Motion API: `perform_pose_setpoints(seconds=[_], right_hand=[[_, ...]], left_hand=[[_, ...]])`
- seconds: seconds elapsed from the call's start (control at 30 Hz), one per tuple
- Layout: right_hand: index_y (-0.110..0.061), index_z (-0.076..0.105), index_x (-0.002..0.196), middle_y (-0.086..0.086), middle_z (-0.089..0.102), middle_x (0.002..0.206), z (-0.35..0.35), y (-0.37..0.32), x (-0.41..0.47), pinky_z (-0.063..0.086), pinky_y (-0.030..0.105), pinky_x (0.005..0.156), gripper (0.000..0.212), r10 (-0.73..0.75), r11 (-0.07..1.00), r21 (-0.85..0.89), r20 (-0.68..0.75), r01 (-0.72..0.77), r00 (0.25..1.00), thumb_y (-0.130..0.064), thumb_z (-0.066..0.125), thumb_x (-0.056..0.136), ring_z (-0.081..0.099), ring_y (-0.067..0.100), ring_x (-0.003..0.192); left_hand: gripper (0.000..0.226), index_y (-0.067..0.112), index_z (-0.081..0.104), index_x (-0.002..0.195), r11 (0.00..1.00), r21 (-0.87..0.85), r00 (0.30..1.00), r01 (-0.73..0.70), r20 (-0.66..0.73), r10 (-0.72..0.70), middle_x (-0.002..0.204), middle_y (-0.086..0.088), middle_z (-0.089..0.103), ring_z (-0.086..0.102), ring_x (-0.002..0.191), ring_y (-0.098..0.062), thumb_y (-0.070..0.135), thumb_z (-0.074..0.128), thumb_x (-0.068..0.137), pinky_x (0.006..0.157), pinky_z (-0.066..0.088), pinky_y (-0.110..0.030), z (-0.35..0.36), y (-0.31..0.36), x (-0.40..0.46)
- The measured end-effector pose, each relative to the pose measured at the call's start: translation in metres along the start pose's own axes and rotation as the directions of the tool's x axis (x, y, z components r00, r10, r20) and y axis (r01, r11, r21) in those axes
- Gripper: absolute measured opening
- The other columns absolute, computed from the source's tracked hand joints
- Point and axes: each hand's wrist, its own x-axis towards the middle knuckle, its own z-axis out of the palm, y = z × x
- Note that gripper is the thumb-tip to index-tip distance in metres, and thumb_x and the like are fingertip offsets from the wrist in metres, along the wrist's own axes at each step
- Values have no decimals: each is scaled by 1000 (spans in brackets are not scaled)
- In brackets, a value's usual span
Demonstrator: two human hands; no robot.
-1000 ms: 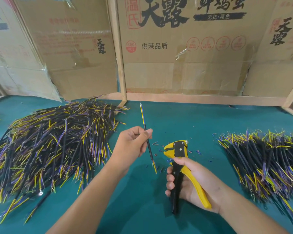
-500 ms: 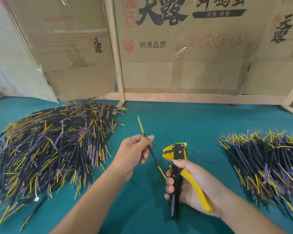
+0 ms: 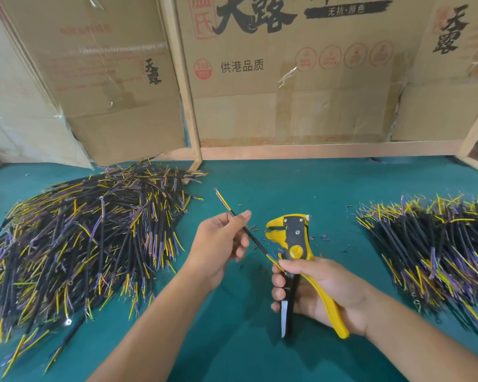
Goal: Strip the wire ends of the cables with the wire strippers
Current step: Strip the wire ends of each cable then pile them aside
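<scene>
Tilted lower now, cable (image 3: 249, 235) pinched in left hand (image 3: 218, 250); right hand (image 3: 319, 292) grips strippers (image 3: 293, 244); boxes (image 3: 287, 73) read "供港品质".

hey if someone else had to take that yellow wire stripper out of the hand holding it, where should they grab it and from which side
Probably the yellow head of the wire strippers, from the far side. The right hand wraps both handles, so only the head sticks out bare, pointing away. Keep clear of the toothed jaws facing the cable pinched by the left hand.
</scene>
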Motion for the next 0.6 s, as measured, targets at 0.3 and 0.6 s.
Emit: perform_pose_setpoints(seconds=[0.3, 0.6], right_hand=[[-5, 66, 82, 15, 54, 79, 0, 2, 1, 54, 48, 76, 12, -37, 999, -2, -1, 37, 999, -15, 71, 85, 55, 29, 69], [-4, 66, 85, 16, 54, 80, 2, 1, -1, 55, 47, 75, 12, -40, 999, -22, -9, 40, 999, -15, 73, 84, 55, 29, 70]], left_hand=[[32, 14, 47, 74, 1000, 19, 1000, -19, -6, 20, 52, -3, 54, 41, 39, -16, 29, 66, 95, 42, 34, -22, 0, 0, 0], [41, 12, 44, 69, 996, 47, 993, -71, -87, 75, 51, -8, 56, 41, 36, -18, 35, 69, 92, 39, 33, -22, -3, 5, -1]])
